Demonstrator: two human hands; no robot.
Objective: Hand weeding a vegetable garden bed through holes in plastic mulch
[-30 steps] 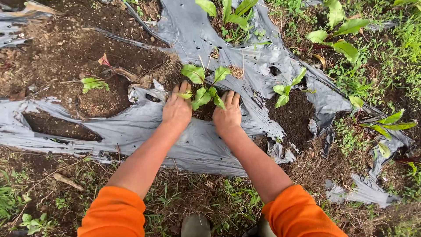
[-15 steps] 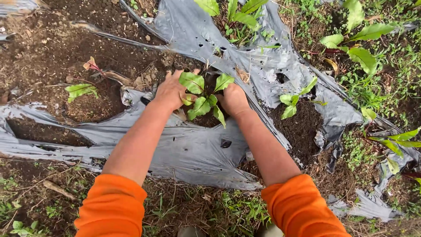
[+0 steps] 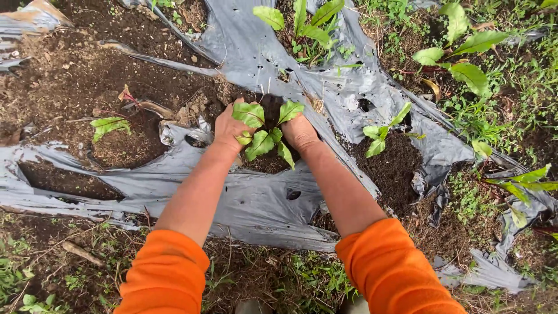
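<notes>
1. We have both hands down at the seedling [image 3: 263, 138], which stands in a hole torn in the grey plastic mulch sheet [image 3: 256, 197], in the dark soil [image 3: 268, 164] of the bed.
2. Our left hand [image 3: 228, 129] cups the soil on the plant's left side and our right hand [image 3: 299, 132] on its right. Neither grip closes on the stem, as far as we can see; the fingertips are hidden behind leaves and earth, so we cannot tell how far they curl.
3. To firm it well, we judge it best to press the soil inward and down evenly from both sides, so the stem stands upright.
4. We should keep our palms off the green leaves and the crown above the soil.
5. We should spare the neighbouring seedling [image 3: 381, 131] to the right and the torn plastic edge.
</notes>
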